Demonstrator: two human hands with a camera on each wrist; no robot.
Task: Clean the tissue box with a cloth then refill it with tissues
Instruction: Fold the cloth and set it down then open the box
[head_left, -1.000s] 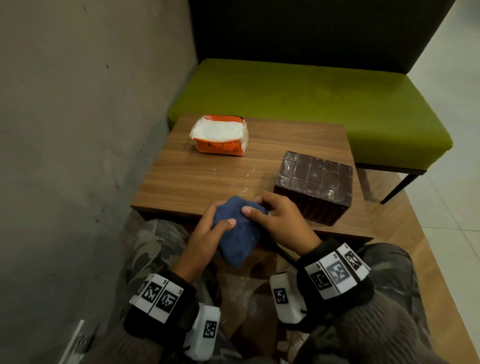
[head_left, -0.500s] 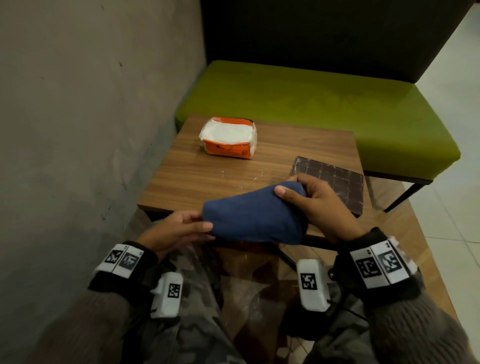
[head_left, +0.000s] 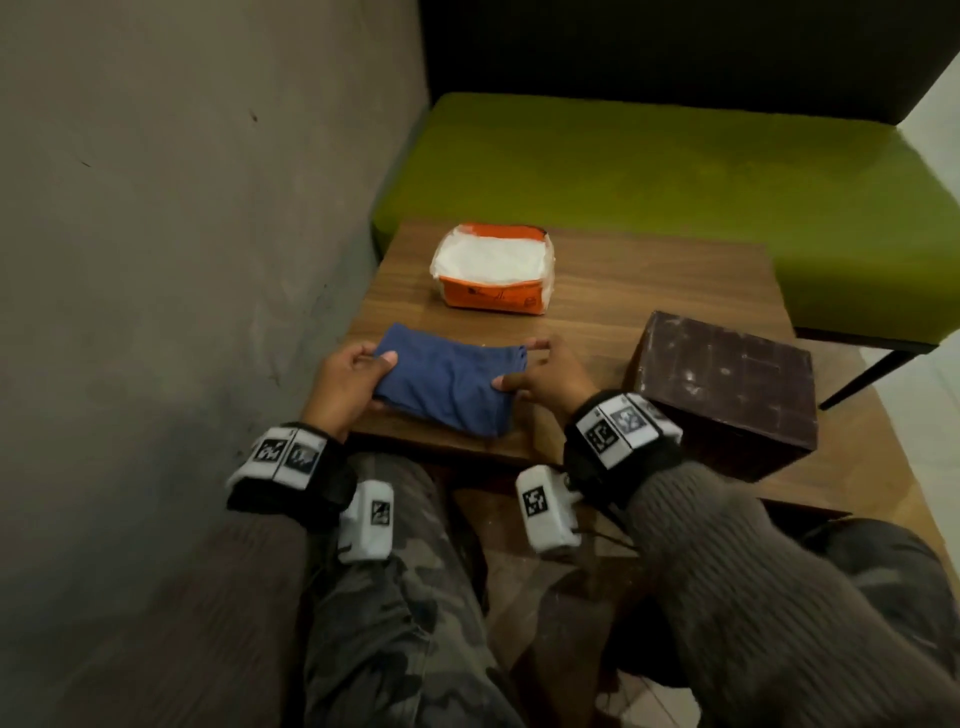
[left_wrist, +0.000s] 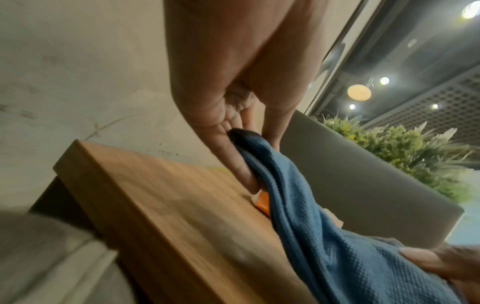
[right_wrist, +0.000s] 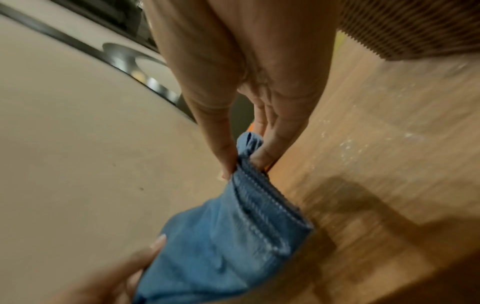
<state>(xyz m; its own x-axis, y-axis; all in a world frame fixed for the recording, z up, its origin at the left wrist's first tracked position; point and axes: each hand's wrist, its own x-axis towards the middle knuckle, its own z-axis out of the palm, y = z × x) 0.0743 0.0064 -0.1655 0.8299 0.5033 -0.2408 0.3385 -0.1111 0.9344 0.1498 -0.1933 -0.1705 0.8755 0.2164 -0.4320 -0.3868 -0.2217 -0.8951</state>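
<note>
While stretched flat over the near left part of the wooden table (head_left: 649, 280), blue cloth (head_left: 447, 384) pinched at both ends: left hand (head_left: 345, 384) gripping the left end, fingers (left_wrist: 233, 152) curled round the folded edge; right hand (head_left: 545, 376) gripping the right end, fingertips (right_wrist: 226, 160) clamping the stitched hem. Dark brown tissue box (head_left: 727, 384) at the table's near right corner, just right of the right hand. Orange pack of white tissues (head_left: 493, 270) farther back, beyond the cloth. Green bench (head_left: 675, 182) past the table; grey wall (head_left: 182, 234) on the left.
</note>
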